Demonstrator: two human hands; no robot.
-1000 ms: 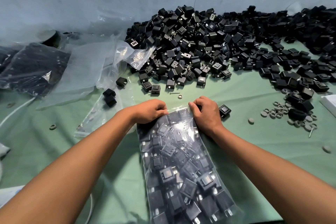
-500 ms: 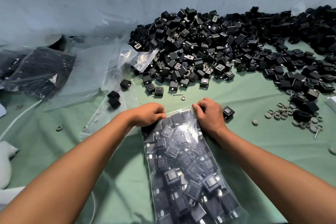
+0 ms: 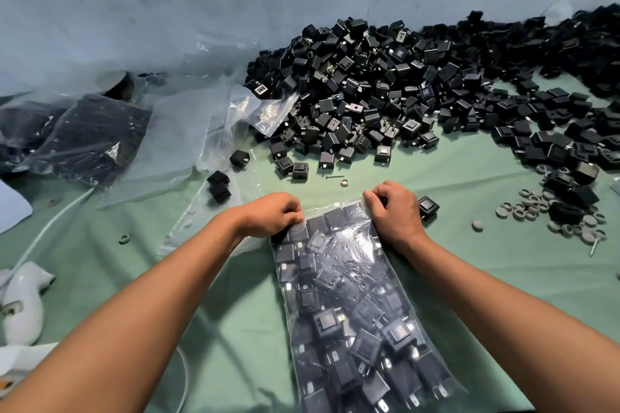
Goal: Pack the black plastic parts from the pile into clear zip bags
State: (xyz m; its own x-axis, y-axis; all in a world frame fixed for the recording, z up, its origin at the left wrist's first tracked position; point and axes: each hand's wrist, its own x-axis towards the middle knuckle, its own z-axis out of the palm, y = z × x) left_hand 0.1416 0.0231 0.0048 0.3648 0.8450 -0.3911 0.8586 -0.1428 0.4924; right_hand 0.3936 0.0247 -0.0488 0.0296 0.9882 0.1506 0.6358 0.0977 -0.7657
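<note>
Black plastic parts still lie by the hundred in the pile (image 3: 419, 90), well beyond both my hands and trailing off past my right one, so by my reckoning most of the packing is yet to do. Off beyond my left hand sit filled bags (image 3: 77, 137), dark with parts, and between them and the pile a heap of empty clear bags (image 3: 188, 131) waits.

Nearest me is the zip bag (image 3: 352, 312) I am working on, lying flat on the green cloth (image 3: 486, 278) and running from my knuckles back toward my body between my forearms. It looks full: cube-like black housings crowd it edge to edge, some showing small metal tabs, and the film is creased and glossy over them. I judge this one is at the sealing step.

My left hand (image 3: 268, 214) pinches the bag's mouth at its left corner, fingers curled onto the plastic. My right hand (image 3: 394, 211) grips the right corner the same way. Whether the zip between them is already pressed closed I cannot tell.

One stray part (image 3: 427, 208) sits just beside my right hand, and grey rings (image 3: 536, 211) are scattered farther right.
</note>
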